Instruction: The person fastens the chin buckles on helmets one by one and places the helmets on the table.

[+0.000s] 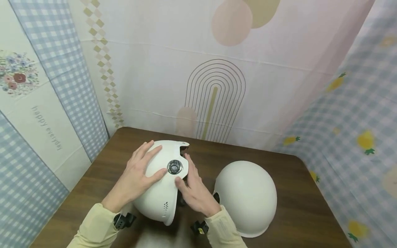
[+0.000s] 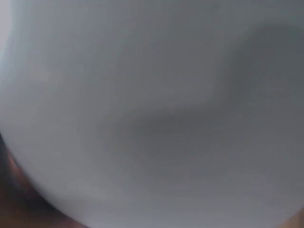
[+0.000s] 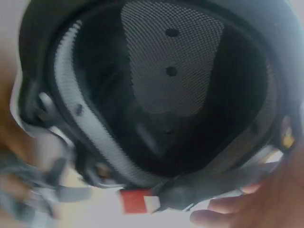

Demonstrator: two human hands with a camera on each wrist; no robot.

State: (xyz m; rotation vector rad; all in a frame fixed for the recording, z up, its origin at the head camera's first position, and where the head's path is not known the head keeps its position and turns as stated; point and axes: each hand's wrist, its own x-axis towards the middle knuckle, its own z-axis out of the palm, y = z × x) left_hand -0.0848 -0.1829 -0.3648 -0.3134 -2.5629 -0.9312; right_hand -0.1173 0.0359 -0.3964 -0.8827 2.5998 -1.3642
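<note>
A white helmet [image 1: 156, 196] is tilted on its side between both hands, a round black side pivot [image 1: 175, 167] facing up. My left hand [image 1: 136, 175] rests on the shell with spread fingers, its thumb beside the pivot. At the open edge my right hand [image 1: 196, 193] holds the rim, thumb on the outer shell, fingers partly hidden behind the edge. The right wrist view looks into the dark padded lining [image 3: 166, 95], with a black chin strap [image 3: 218, 185] and red buckle piece [image 3: 135, 201] across the opening. Blurred shell fills the left wrist view.
A second white helmet [image 1: 248, 196] sits dome up on the brown wooden table [image 1: 297, 193], close to my right forearm. Patterned cloth hangs [image 1: 149, 86] stand behind the table and along both sides.
</note>
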